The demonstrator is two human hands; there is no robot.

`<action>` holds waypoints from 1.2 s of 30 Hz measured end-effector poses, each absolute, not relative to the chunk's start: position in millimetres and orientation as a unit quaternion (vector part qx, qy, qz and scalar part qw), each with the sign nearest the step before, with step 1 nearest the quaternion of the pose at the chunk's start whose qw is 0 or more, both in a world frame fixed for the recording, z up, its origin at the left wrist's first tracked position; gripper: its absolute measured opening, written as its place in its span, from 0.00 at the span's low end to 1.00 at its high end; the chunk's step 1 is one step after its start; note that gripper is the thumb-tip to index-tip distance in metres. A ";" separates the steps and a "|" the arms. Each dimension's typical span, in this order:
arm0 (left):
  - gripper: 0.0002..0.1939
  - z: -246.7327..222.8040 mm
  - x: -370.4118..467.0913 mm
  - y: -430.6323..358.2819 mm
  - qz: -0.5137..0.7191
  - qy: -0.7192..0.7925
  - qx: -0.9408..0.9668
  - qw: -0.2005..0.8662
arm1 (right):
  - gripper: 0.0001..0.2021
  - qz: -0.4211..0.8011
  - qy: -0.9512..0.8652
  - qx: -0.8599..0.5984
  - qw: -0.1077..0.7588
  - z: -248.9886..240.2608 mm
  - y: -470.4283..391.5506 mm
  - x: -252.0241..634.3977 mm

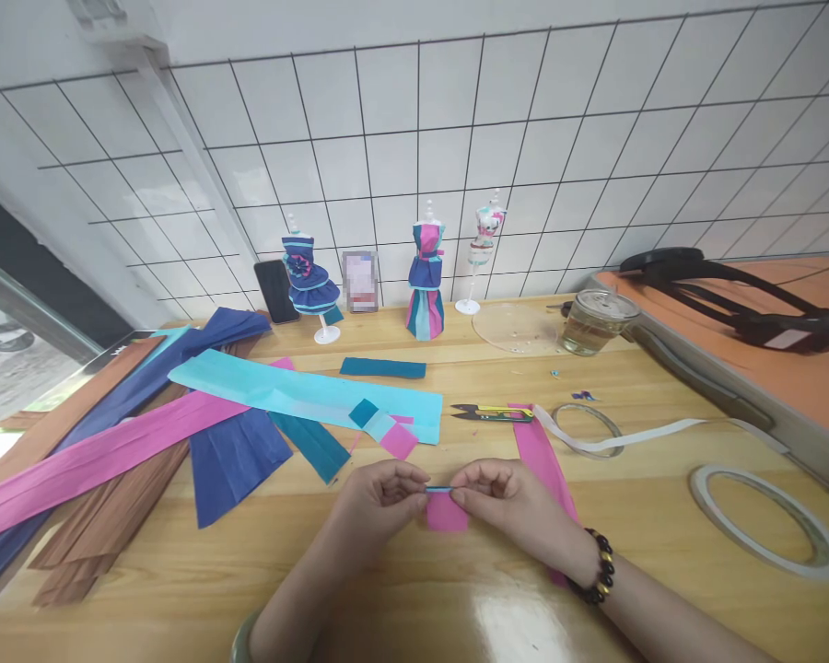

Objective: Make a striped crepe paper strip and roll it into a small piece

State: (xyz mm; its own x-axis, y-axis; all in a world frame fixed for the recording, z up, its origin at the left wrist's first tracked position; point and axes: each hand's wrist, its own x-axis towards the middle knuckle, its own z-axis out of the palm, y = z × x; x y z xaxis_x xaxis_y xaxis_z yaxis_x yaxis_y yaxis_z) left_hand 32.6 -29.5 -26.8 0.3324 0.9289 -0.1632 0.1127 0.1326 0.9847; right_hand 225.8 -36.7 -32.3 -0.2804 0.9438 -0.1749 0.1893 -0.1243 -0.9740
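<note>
Between my two hands is a small pink piece of paper (448,514) with a narrow blue strip along its top edge. My left hand (381,502) pinches its upper left corner between thumb and fingers. At the upper right corner, my right hand (501,502) pinches it in the same way. Just beyond my left hand lie several small joined squares (385,429) in teal, light blue and pink. A pair of thread snips (490,413) rests beyond my right hand, its tip pointing left. Partly under my right forearm runs a pink strip (544,465).
Blue, pink, teal and brown paper strips (145,433) spread over the left side. Three small dress-form stands (426,276) line the tiled wall, near a phone (276,290). Tape rolls (766,520), a glass cup of liquid (596,322) and a clear plate (515,329) are on the right.
</note>
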 end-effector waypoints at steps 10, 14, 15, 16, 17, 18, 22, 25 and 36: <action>0.17 -26.0 40.7 -32.6 0.325 0.485 0.576 0.572 | 0.08 0.549 -0.571 -0.496 0.355 -29.5 -40.5 220.9; 0.10 -23.9 44.8 -32.8 0.342 0.460 0.554 0.604 | 0.08 0.522 -0.593 -0.498 0.358 -31.6 -42.1 219.3; 0.10 -23.7 44.6 -32.7 0.341 0.461 0.552 0.605 | 0.08 0.518 -0.596 -0.499 0.357 -32.2 -42.1 219.4; 0.09 -23.6 44.1 -32.5 0.339 0.465 0.552 0.603 | 0.08 0.518 -0.597 -0.497 0.357 -32.7 -42.0 219.5; 0.09 -23.7 43.4 -32.3 0.338 0.469 0.554 0.599 | 0.08 0.519 -0.599 -0.494 0.359 -33.2 -41.9 219.7; 0.08 -24.0 42.6 -32.2 0.340 0.470 0.557 0.594 | 0.08 0.522 -0.600 -0.488 0.360 -33.7 -41.8 220.0; 0.05 -24.4 39.8 -31.8 0.345 0.463 0.576 0.579 | 0.09 0.536 -0.585 -0.475 0.380 -37.3 -41.5 220.6; 0.05 -23.3 39.2 -31.8 0.342 0.462 0.580 0.578 | 0.13 0.542 -0.569 -0.478 0.393 -39.7 -41.5 220.7; 0.05 -19.5 40.1 -30.7 0.347 0.467 0.549 0.600 | 0.09 0.537 -0.587 -0.479 0.371 -36.6 -40.6 221.3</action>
